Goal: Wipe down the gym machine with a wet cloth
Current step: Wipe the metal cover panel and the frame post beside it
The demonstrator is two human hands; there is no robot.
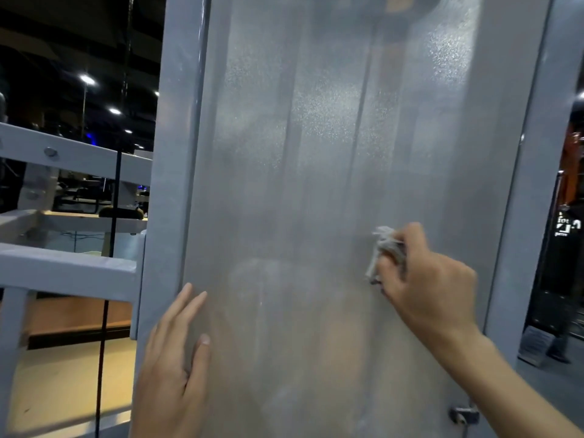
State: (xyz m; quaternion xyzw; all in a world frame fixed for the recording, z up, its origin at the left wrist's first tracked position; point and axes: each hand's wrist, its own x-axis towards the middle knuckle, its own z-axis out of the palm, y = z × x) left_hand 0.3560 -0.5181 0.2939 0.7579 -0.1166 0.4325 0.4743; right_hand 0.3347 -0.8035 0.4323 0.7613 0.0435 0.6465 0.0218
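Wiping the frosted panel

The right hand (423,279) grips a bunched cloth (384,248) against the panel (316,184) at 4 o'clock; the left hand (173,358) lies flat, fingers straight, on the panel's edge at 7 o'clock.

Ceiling lights (87,79) glow in the dark hall at left, above a wooden floor (63,384)

Head view, close, facing panel (331,184)
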